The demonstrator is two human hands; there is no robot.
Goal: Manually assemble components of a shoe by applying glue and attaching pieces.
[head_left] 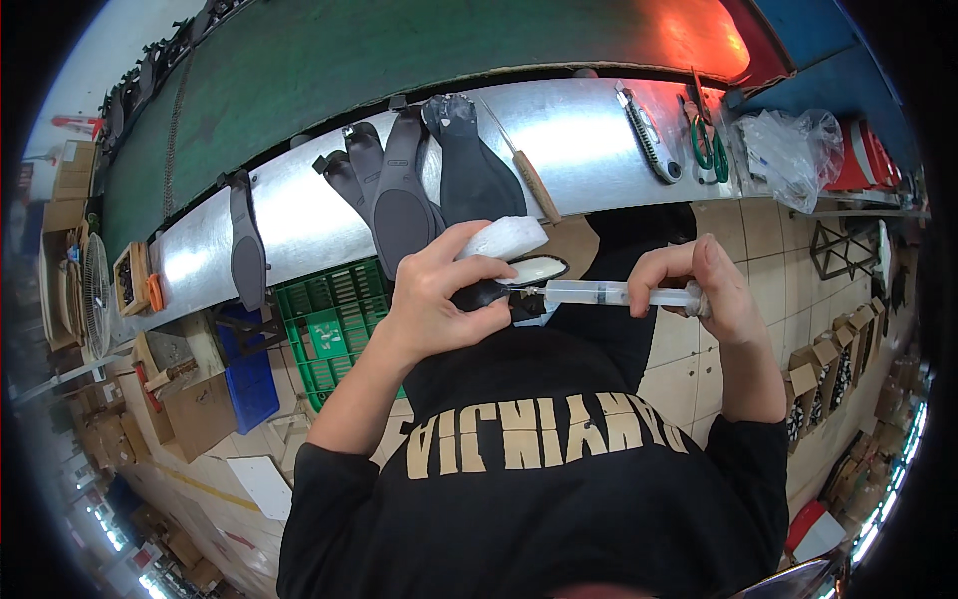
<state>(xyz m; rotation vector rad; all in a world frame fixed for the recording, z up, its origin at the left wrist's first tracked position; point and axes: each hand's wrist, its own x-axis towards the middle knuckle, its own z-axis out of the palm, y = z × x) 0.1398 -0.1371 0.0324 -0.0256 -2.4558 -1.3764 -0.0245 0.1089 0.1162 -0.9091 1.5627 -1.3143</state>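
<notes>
In front of my body, my left hand (439,299) is closed round a black shoe-like piece (481,296) with a pale, oval inner face (539,268). A white wad (504,238), perhaps cloth or foam, sits against its index finger. My right hand (699,285) grips a clear plastic syringe (589,292), with its fingers at the plunger end. The syringe lies nearly level and points left, its tip at the black piece beside my left fingertips. Whether the tip touches the piece I cannot tell.
On the metal bench (559,120) lie dark grey sole-shaped pieces (404,205), a wooden-handled awl (534,185), a utility knife (649,135) and green-handled scissors (707,150). A plastic bag (793,150) rests at right. Below stands a green crate (334,329). Beyond runs a green belt (399,50).
</notes>
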